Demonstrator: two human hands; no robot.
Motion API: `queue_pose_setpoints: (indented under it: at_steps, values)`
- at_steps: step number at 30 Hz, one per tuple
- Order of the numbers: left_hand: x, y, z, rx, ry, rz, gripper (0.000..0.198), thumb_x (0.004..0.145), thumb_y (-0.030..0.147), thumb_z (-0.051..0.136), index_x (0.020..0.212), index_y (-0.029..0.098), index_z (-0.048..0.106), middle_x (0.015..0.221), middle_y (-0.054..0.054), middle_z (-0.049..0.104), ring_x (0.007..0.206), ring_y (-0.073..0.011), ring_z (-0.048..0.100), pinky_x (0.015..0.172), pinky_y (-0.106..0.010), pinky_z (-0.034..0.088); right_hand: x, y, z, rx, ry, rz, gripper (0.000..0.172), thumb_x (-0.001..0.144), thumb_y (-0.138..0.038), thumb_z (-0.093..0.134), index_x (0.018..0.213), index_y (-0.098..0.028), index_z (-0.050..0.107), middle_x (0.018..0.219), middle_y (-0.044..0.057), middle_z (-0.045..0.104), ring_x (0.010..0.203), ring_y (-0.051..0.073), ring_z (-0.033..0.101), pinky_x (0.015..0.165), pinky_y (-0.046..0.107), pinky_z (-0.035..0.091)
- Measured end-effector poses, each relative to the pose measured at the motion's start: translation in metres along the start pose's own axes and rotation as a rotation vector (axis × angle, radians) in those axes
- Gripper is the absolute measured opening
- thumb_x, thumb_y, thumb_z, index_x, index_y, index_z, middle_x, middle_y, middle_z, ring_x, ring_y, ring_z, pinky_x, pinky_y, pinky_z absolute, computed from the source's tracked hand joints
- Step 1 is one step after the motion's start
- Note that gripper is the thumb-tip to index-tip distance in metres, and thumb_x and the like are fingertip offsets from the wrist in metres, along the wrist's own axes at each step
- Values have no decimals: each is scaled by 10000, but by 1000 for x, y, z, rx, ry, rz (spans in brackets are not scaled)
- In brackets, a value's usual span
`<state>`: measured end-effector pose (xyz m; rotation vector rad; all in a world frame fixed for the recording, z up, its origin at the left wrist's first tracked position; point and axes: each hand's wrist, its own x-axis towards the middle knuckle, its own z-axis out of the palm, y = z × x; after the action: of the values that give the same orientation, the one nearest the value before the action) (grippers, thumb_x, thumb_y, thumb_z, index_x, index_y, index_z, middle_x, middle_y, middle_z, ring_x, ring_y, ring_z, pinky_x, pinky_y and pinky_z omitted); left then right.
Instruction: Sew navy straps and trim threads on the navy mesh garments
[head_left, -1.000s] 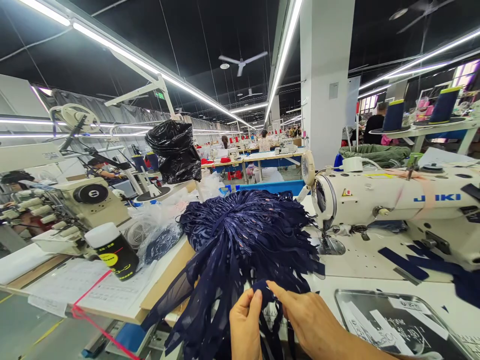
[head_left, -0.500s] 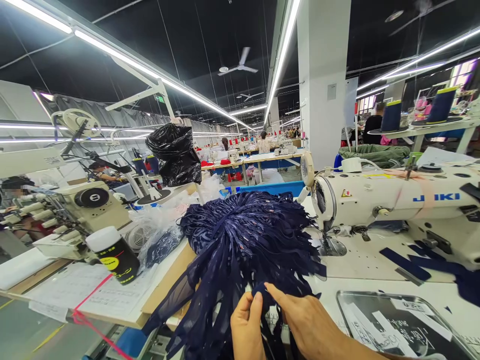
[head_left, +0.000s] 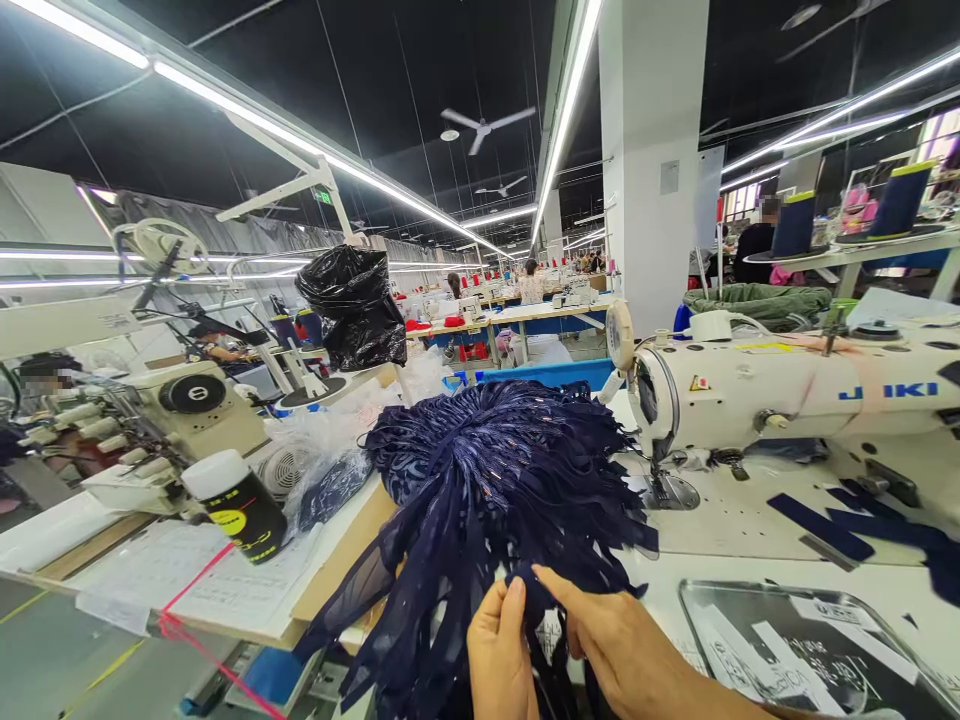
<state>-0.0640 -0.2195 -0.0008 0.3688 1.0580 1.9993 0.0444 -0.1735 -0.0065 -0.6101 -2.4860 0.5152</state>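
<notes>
A large heap of navy sheer fabric strips (head_left: 480, 450) lies in front of me and spills over the table's near edge. Low in the middle, my left hand (head_left: 501, 640) pinches one navy fabric strip (head_left: 534, 588) between thumb and fingers. Close beside it, my right hand (head_left: 611, 640) grips the same strip, its index finger stretched along the top edge. The lower ends of the strip hang among the others, and the right thumb is hidden.
To the right stands a white sewing machine (head_left: 772, 390), with navy fabric pieces (head_left: 821, 525) on its bed. A metal tray (head_left: 697, 625) with paper slips sits at the lower right. At left are a black can (head_left: 244, 510), papers (head_left: 202, 570) and another sewing machine (head_left: 191, 410).
The view has shifted slightly, so the surroundings sit a little farther right. Both hands keep their hold on the strip with hardly any movement.
</notes>
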Motion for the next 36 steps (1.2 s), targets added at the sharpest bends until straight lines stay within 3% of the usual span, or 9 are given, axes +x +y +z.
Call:
queue_pose_setpoints:
  at_steps: [12,16,22,25,29,33,36]
  values:
    - [17,-27,-22,179,75,172,349,490,455,745,543,147,591,494,43,529,485,-87,480,530,-189,399,2,-5,-3,72,-18,59,554,720,-87,275,1246,-27,436,625,58,655,546,184,600,525,260,428]
    - [18,-27,-24,249,99,219,373,500,488,725,525,149,570,478,45,523,495,-90,477,537,-186,395,4,-7,-4,70,6,22,554,712,-82,263,1226,-4,453,614,67,648,527,183,594,506,260,423]
    - [8,-9,-12,127,43,95,296,481,377,760,512,148,575,493,35,549,502,-97,495,518,-186,412,5,-5,-1,57,95,-116,525,749,-93,220,1186,58,469,561,68,590,469,160,540,467,247,397]
    - [5,-5,-7,68,-5,20,260,500,348,754,505,157,576,483,40,547,495,-93,486,507,-181,412,4,-4,4,100,112,-114,505,777,-119,222,1180,46,477,542,53,564,449,150,506,460,245,381]
    - [12,-13,-12,204,-12,148,304,526,421,733,515,156,583,485,47,510,493,-86,463,530,-176,407,5,-3,12,297,143,49,460,848,-209,231,1177,-35,501,536,21,529,462,138,478,495,252,382]
    - [19,-26,-19,422,-15,328,371,578,522,666,575,152,629,515,14,559,528,-116,497,539,-184,408,12,-7,14,707,149,285,456,868,-359,310,1166,-70,500,479,-51,406,435,104,394,463,226,344]
    - [17,-29,-16,492,-33,394,398,606,549,630,613,152,662,549,-13,614,558,-141,529,559,-196,416,18,-8,14,967,153,348,505,821,-472,391,1085,-69,543,457,-85,318,408,74,292,408,200,263]
